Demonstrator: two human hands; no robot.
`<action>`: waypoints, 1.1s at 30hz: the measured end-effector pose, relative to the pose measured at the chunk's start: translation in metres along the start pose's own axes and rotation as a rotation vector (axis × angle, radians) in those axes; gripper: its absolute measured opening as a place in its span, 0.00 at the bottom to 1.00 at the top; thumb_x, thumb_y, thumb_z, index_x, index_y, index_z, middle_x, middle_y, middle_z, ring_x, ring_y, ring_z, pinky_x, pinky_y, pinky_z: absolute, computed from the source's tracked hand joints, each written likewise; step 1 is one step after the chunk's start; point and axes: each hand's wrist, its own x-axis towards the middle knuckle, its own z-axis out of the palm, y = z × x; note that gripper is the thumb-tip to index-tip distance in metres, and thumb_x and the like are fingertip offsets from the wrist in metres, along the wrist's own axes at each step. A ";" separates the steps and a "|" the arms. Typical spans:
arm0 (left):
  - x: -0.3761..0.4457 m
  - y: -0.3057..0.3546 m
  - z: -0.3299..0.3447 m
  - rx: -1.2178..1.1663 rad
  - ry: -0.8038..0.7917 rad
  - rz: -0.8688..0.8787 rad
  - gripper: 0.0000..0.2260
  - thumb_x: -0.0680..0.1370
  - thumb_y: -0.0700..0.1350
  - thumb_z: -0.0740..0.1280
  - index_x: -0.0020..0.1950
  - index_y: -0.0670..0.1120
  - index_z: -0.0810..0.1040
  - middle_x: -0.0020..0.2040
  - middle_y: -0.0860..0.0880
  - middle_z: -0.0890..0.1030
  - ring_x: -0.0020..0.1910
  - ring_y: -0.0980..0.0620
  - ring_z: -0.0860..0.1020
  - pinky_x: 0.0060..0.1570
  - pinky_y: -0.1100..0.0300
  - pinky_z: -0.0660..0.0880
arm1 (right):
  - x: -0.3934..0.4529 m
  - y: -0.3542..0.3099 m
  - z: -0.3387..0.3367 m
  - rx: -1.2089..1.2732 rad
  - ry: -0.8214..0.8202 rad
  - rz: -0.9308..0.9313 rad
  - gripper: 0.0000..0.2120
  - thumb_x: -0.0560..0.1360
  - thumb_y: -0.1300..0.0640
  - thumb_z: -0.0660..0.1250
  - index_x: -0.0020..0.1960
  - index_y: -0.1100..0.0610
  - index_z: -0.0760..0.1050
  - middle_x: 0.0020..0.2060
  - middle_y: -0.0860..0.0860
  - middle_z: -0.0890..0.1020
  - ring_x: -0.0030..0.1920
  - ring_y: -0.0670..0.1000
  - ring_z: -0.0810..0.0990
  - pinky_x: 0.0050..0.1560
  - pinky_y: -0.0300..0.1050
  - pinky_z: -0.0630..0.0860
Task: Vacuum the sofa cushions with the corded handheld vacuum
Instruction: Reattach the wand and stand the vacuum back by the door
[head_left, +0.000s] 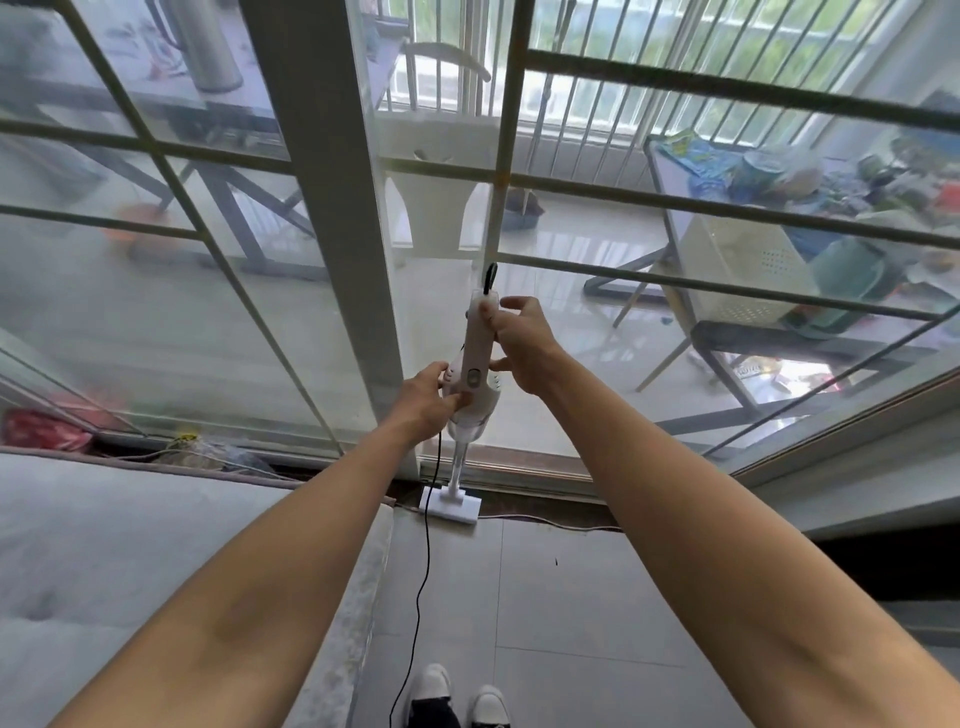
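A white corded vacuum (477, 364) stands upright in front of the glass sliding door, its flat floor head (451, 505) resting on the tiles. My left hand (428, 397) grips the motor body near the grey switch. My right hand (519, 340) holds the upper handle, thumb near the top. A black cord (423, 582) hangs from the body down to the floor towards my shoes. The grey sofa cushion (156, 545) lies at the lower left, beside my left forearm.
The glass door (332, 208) and its frame stand directly ahead, with a balcony, chair and cluttered table behind. A thin white cable (545, 521) runs along the door track. My white shoes (460, 696) stand on grey tiles. Bags lie behind the sofa at the left.
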 end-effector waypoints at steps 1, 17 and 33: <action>0.003 0.000 0.001 -0.002 0.002 -0.004 0.25 0.76 0.47 0.73 0.72 0.45 0.71 0.64 0.42 0.79 0.57 0.40 0.79 0.57 0.47 0.78 | 0.003 -0.003 0.000 -0.021 0.002 0.004 0.16 0.80 0.49 0.65 0.62 0.54 0.64 0.61 0.58 0.79 0.59 0.59 0.79 0.56 0.66 0.77; 0.060 0.019 0.005 -0.055 0.061 -0.099 0.19 0.78 0.52 0.68 0.67 0.47 0.74 0.59 0.43 0.81 0.55 0.43 0.80 0.52 0.54 0.78 | 0.048 -0.043 -0.002 -0.213 0.070 -0.050 0.12 0.83 0.49 0.59 0.57 0.58 0.72 0.43 0.53 0.78 0.38 0.52 0.79 0.42 0.61 0.82; 0.065 0.017 -0.001 -0.108 -0.009 -0.166 0.32 0.75 0.55 0.71 0.76 0.47 0.66 0.65 0.41 0.76 0.63 0.40 0.76 0.62 0.44 0.77 | 0.049 -0.035 -0.005 -0.214 0.146 -0.006 0.25 0.79 0.41 0.59 0.62 0.60 0.76 0.54 0.57 0.82 0.53 0.60 0.80 0.56 0.60 0.79</action>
